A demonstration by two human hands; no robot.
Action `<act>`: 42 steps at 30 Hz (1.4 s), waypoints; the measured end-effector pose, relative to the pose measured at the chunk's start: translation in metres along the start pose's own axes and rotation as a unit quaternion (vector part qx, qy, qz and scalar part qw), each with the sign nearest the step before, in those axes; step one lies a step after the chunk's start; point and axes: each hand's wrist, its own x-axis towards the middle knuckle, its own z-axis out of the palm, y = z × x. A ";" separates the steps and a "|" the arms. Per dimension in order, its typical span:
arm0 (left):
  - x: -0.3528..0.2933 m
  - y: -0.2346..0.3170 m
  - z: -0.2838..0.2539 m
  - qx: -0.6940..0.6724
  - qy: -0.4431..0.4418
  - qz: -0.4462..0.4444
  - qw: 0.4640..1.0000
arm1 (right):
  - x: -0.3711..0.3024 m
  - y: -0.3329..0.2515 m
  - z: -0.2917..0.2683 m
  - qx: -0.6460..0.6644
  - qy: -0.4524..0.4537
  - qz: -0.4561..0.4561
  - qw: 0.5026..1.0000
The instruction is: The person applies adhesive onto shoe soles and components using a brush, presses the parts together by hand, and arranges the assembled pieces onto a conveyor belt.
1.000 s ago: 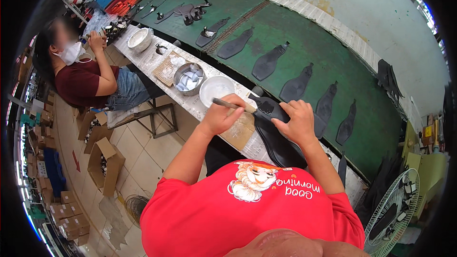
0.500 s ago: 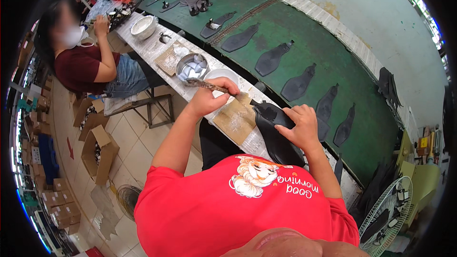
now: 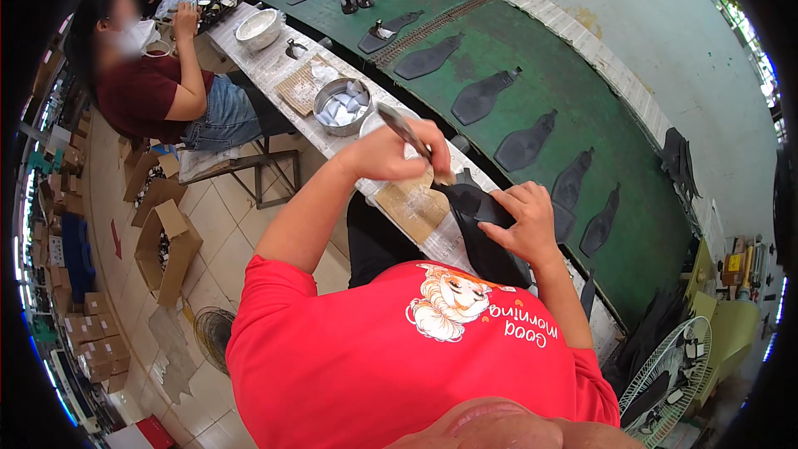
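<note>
My left hand (image 3: 401, 152) is closed around the handle of a brush (image 3: 402, 126). Its bristle end points down at the near tip of a stack of black, flat, sole-shaped pieces (image 3: 478, 237). Those pieces lie at the table edge in front of me, partly overhanging toward my lap. My right hand (image 3: 528, 220) grips their right side, thumb on top and fingers over the far edge. Under the brush lies a tan, stained board (image 3: 416, 209). A white bowl (image 3: 374, 125) sits just beyond my left hand, partly hidden by it.
A metal bowl (image 3: 321, 115) with whitish pieces and a white basin (image 3: 258, 28) stand farther left on the narrow table. Beyond is a green conveyor belt (image 3: 532, 91) with several black cutouts. A seated co-worker (image 3: 154, 91) is at left; a fan (image 3: 675, 382) stands at lower right.
My left hand has moved right toward the black pieces, and the brush has turned steeper, its tip now at their end. My right hand stays about where it was.
</note>
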 end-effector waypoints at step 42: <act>-0.004 -0.026 0.093 0.214 0.120 0.076 0.966 | -0.014 0.006 -0.005 -0.129 0.136 0.168 0.968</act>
